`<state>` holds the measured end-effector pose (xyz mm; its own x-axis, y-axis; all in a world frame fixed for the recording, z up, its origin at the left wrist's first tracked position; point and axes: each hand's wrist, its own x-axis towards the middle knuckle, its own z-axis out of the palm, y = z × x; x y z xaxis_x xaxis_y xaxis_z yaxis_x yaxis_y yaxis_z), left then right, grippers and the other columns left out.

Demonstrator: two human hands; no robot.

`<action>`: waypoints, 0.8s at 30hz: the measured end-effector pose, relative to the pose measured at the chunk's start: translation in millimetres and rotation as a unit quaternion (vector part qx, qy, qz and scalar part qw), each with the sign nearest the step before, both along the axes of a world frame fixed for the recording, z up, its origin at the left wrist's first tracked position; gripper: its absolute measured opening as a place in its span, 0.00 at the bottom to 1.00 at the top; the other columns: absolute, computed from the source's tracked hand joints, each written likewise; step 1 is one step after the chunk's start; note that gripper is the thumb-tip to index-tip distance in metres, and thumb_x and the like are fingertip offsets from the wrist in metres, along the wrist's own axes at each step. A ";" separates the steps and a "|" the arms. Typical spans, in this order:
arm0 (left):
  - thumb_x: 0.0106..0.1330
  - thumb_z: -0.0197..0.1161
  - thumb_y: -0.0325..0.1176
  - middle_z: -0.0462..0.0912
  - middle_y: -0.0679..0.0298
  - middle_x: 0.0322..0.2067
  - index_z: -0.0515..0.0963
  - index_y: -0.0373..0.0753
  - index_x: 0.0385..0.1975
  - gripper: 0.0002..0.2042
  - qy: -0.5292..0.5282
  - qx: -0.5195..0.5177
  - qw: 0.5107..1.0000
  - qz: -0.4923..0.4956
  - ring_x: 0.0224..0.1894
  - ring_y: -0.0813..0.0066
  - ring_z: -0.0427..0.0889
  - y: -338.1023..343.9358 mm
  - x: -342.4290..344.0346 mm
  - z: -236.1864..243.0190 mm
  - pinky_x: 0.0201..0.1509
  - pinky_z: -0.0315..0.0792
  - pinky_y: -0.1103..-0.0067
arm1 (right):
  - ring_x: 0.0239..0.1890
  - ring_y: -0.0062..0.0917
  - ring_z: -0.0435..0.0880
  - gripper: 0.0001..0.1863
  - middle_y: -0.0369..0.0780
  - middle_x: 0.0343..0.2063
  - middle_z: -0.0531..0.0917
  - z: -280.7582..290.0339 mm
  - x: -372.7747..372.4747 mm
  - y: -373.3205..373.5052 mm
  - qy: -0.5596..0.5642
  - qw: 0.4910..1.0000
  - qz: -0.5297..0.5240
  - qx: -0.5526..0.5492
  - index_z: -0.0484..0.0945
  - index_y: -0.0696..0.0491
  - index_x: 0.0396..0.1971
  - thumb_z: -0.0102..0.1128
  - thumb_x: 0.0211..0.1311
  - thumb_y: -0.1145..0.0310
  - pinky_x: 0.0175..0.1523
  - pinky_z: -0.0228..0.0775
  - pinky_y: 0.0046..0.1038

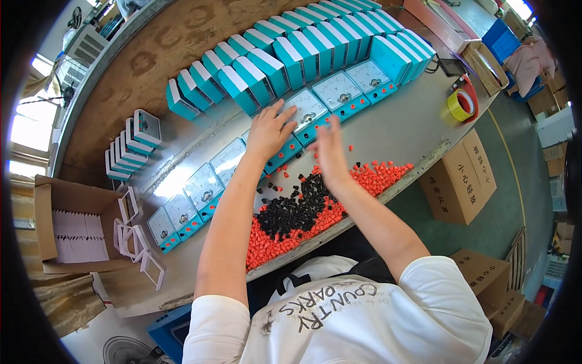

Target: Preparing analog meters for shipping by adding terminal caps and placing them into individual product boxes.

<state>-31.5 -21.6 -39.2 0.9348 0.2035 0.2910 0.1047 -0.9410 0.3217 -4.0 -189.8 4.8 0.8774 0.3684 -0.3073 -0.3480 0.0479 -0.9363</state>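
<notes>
So, left hand (pixel 270 130) was spread on a teal meter (pixel 308 113); couldn't tell if the blurry right hand (pixel 331 155) pinched anything. Black caps (pixel 290 212) sat at their 6 o'clock.

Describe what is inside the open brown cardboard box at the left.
The brown cardboard box holds thin white pieces packed in two rows; whatever lies beneath them is covered from view.

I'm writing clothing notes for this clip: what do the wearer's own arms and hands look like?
Short white sleeves leave both forearms bare. The left hand and right hand are ungloved, with no watch showing at either wrist; the right is blurred.
</notes>
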 end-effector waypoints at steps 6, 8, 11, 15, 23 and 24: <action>0.61 0.54 0.45 0.68 0.57 0.56 0.74 0.51 0.51 0.18 -0.002 0.002 1.000 0.013 0.56 0.61 0.67 -0.2 -2.6 -0.7 0.58 0.61 0.67 | 0.33 0.18 0.71 0.35 0.41 0.43 0.71 -21.1 -32.9 -6.3 -0.059 0.983 0.173 0.013 0.43 0.60 0.64 0.39 0.67 0.53 0.41 0.66 0.23; 0.61 0.54 0.45 0.68 0.57 0.56 0.74 0.51 0.51 0.18 -0.005 0.001 1.000 0.008 0.57 0.61 0.67 -1.4 0.5 0.9 0.58 0.61 0.67 | 0.33 0.20 0.70 0.33 0.43 0.42 0.66 -22.5 6.6 0.3 -0.086 0.994 -0.004 0.060 0.45 0.62 0.62 0.43 0.65 0.59 0.40 0.66 0.25; 0.61 0.54 0.45 0.68 0.58 0.56 0.74 0.51 0.51 0.18 -0.007 0.003 1.000 0.007 0.57 0.62 0.67 -3.3 3.7 -0.7 0.58 0.61 0.66 | 0.42 0.29 0.68 0.31 0.46 0.45 0.64 -48.3 -30.2 20.5 -0.111 0.989 0.090 0.045 0.47 0.62 0.62 0.43 0.64 0.63 0.50 0.62 0.33; 0.62 0.53 0.45 0.69 0.58 0.56 0.74 0.52 0.50 0.18 -0.003 0.003 1.000 0.022 0.57 0.62 0.67 0.0 -2.6 -3.6 0.58 0.61 0.66 | 0.45 0.29 0.72 0.34 0.48 0.51 0.65 -63.0 -116.6 22.1 -0.342 0.913 0.219 -0.026 0.39 0.59 0.65 0.41 0.66 0.64 0.49 0.66 0.26; 0.62 0.54 0.44 0.67 0.55 0.56 0.74 0.50 0.51 0.18 -0.072 -0.082 0.994 -0.001 0.58 0.56 0.64 15.3 -3.7 -5.9 0.60 0.59 0.65 | 0.52 0.23 0.66 0.28 0.45 0.55 0.62 -51.5 -139.6 38.4 -0.102 0.947 0.263 0.154 0.47 0.60 0.63 0.38 0.68 0.63 0.52 0.64 0.24; 0.61 0.55 0.43 0.66 0.53 0.57 0.73 0.49 0.51 0.18 -0.128 -0.143 0.981 -0.015 0.59 0.54 0.63 25.6 -12.9 -6.6 0.61 0.58 0.65 | 0.48 0.22 0.69 0.29 0.43 0.49 0.67 -61.8 -157.8 34.9 -0.139 0.948 0.274 0.078 0.47 0.60 0.63 0.38 0.69 0.61 0.51 0.64 0.25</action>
